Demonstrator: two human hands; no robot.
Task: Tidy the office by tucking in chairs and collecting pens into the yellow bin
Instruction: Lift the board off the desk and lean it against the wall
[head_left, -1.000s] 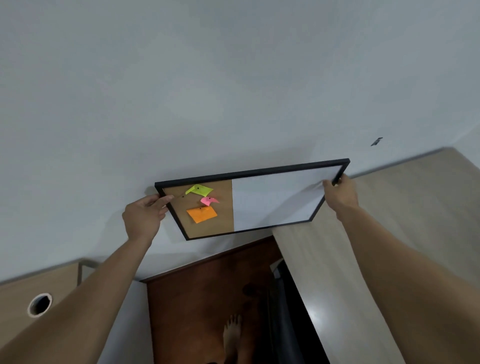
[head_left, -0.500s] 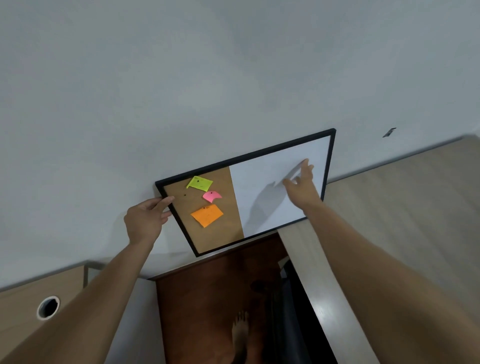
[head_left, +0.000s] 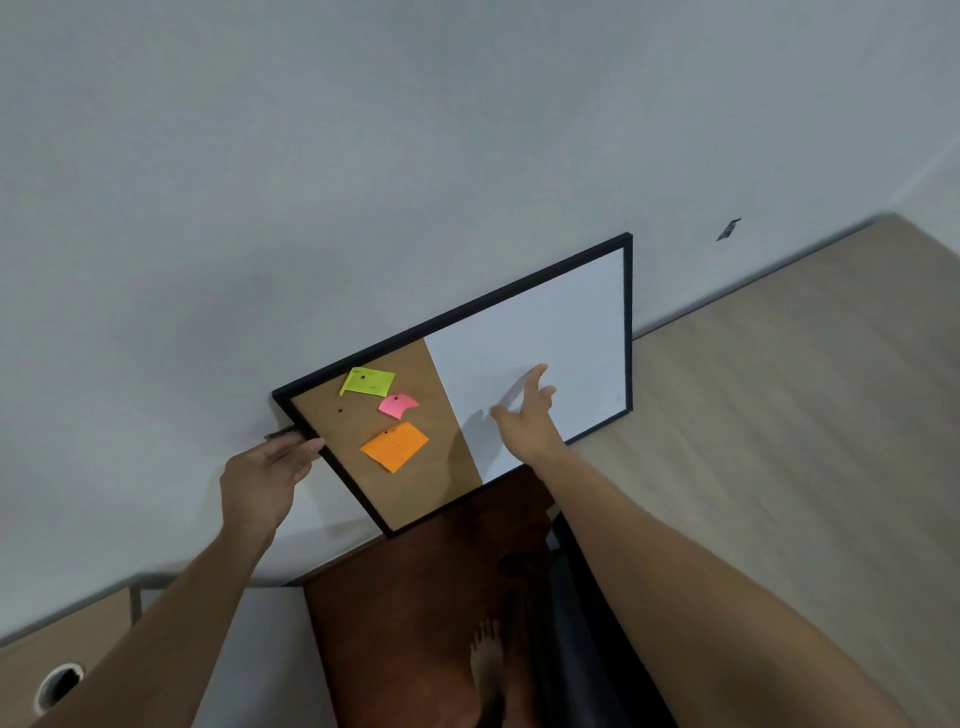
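No pens, chairs or yellow bin are in view. A black-framed board (head_left: 561, 312), half cork and half white, leans tilted against the grey wall, its right end higher than its left. Green, pink and orange sticky notes (head_left: 395, 446) are pinned on the cork half. My left hand (head_left: 265, 478) grips the frame's left edge, fingers curled on it. My right hand (head_left: 524, 426) is spread open in front of the white half, holding nothing; whether it touches the surface I cannot tell.
A light wooden desk top (head_left: 779, 415) runs along the right, under the board's lower right corner. Another desk with a round cable hole (head_left: 60, 686) is at bottom left. Between them lie brown floor (head_left: 405, 597), a bare foot (head_left: 488, 665) and a dark object (head_left: 582, 623).
My right hand let go of the board's right corner and moved in front of the white half. The board's right end rose, so it tilts more steeply. My left hand stayed on the left edge.
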